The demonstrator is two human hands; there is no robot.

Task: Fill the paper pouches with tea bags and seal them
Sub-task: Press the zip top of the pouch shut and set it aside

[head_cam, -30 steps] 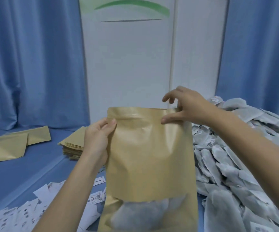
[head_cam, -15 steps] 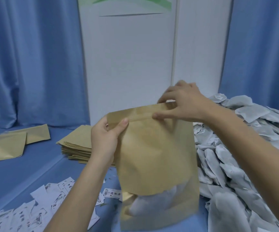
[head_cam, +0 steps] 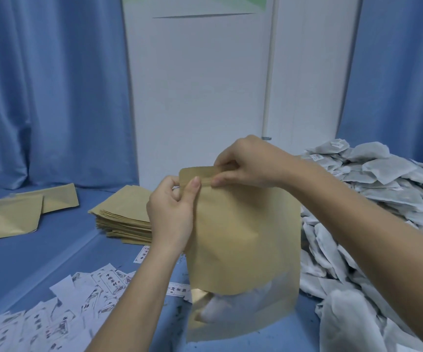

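I see my left hand [head_cam: 172, 207] and my right hand [head_cam: 246, 161] both pinching the top strip of the upright paper pouch [head_cam: 243, 237], tea bags [head_cam: 225, 307] showing inside its window.

left hand [head_cam: 172, 212]: bare, no glove | right hand [head_cam: 251, 162]: bare | forearms: seemingly unsleeved to frame edge

Pouch [head_cam: 243, 237] centre, upright on table [head_cam: 53, 250].
Pouch stack [head_cam: 124, 219] behind-left, labels [head_cam: 78, 301] front-left, tea bags [head_cam: 370, 199] right.
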